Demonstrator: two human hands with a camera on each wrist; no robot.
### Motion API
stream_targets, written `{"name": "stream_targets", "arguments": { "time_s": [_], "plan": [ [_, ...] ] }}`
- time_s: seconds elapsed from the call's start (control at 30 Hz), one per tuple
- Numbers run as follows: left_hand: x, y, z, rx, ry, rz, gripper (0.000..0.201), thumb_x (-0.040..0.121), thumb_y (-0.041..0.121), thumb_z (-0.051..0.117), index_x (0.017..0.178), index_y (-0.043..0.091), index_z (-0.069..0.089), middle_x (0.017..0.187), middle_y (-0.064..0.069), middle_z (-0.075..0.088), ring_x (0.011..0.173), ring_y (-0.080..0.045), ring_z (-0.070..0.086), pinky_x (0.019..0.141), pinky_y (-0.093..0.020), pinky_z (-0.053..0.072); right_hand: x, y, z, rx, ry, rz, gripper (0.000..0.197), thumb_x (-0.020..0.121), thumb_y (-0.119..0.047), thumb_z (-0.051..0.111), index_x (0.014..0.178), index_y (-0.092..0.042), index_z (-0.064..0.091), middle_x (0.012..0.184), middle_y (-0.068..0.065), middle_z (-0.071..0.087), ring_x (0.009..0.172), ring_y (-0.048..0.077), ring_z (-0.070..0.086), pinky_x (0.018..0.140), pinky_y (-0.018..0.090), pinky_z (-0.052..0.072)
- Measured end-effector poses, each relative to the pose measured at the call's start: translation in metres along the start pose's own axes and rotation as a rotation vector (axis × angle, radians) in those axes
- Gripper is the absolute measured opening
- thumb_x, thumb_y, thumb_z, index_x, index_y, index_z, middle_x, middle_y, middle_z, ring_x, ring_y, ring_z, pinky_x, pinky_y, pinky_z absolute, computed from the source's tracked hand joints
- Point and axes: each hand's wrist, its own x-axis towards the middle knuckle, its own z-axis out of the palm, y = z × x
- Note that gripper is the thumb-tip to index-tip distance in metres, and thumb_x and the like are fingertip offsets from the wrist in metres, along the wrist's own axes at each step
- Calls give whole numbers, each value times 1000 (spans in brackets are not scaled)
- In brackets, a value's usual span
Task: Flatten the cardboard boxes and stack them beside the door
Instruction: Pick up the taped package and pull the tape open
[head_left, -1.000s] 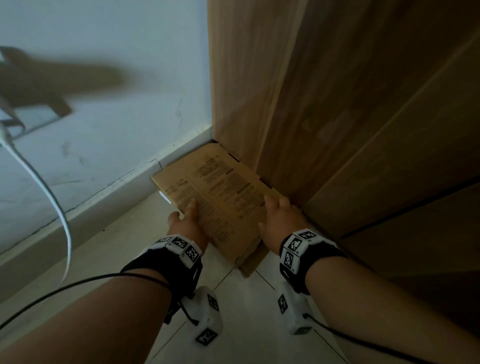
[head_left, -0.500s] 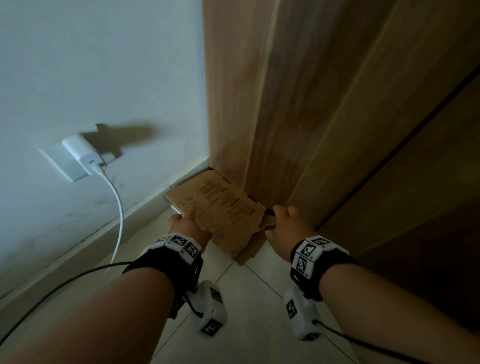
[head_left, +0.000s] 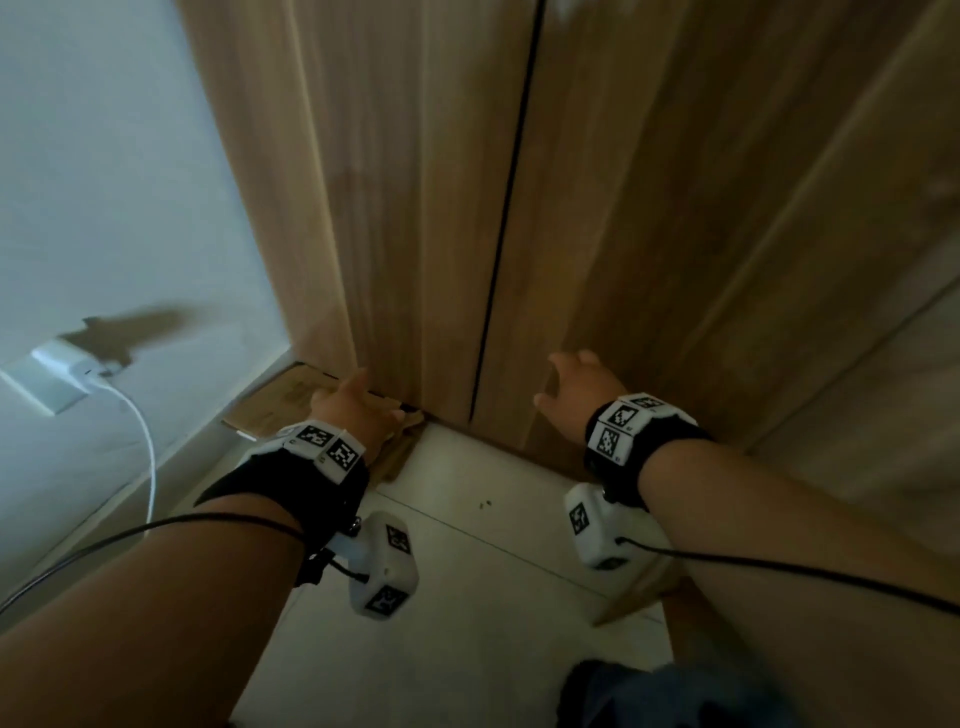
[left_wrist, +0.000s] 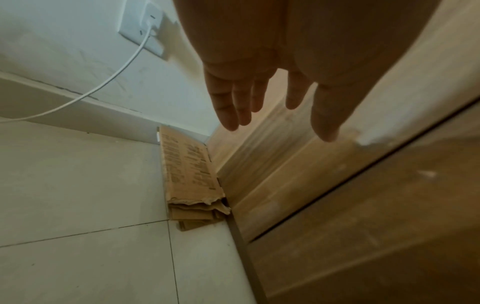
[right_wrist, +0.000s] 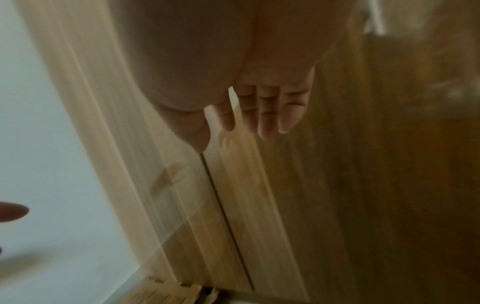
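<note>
Flattened cardboard (left_wrist: 191, 172) below left hand (left_wrist: 262, 67)

In the head view the left hand (head_left: 358, 410) covers the near part of the flattened cardboard (head_left: 283, 402), so whether its fingertips touch the sheet cannot be told there; the print beyond the fingers is too small to read; the right wrist view is smeared by motion, the door (right_wrist: 272, 205) past the right hand (right_wrist: 259, 102) reduced to streaks, and only a blurred strip of cardboard shows at the bottom edge; a dark fingertip-like shape (right_wrist: 13, 211) is cut off at the left edge
</note>
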Motion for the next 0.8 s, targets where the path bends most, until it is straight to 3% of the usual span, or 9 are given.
{"name": "stream_targets", "arguments": {
  "time_s": [0.2,0.37,0.47,0.57,0.67,0.73,0.8],
  "plan": [
    [-44,28,16,-9,14,85,73,85,36,60,148,20,26,148,-20,36,133,-38,39,109,-39,34,-42,80,-18,24,20,194,59,89,-36,52,142,-16,34,150,14,27,124,33,49,97,35,44],
    [-66,36,36,26,-35,157,75,81,46,59,146,24,28,142,-15,44,125,-34,48,103,-36,39,-60,135,0,48,-38,384,61,89,-35,54,141,-12,35,144,16,35,122,33,50,93,34,45],
    [-73,27,45,46,-63,156,75,83,44,58,147,22,27,144,-12,44,128,-31,46,107,-35,36,-63,151,4,20,-107,440,53,88,-34,55,133,-9,45,136,15,49,119,32,53,86,33,46],
    [-73,20,49,62,-64,149,71,83,44,59,145,23,32,146,-13,41,129,-33,44,108,-38,36,-67,158,8,-88,-215,432,29,88,-25,54,110,-7,60,118,16,60,111,31,59,75,31,47],
    [-71,24,48,58,-74,165,68,87,41,55,146,19,31,149,-11,39,133,-30,41,107,-34,33,-67,160,22,-322,-366,383,41,84,-21,55,124,-12,56,129,9,56,115,32,56,90,38,49],
    [-67,28,46,43,-82,173,66,89,38,54,147,18,29,151,-8,38,135,-29,38,106,-31,32,-62,161,35,-400,-443,319,36,84,-20,55,118,-14,61,122,7,61,107,31,60,89,45,51],
    [-62,29,43,25,-80,170,64,89,37,54,146,19,31,150,-7,40,133,-28,41,102,-29,34,-50,163,47,-431,-460,264,34,85,-24,55,117,-13,63,119,8,62,105,31,61,89,43,52]
  ]
}}
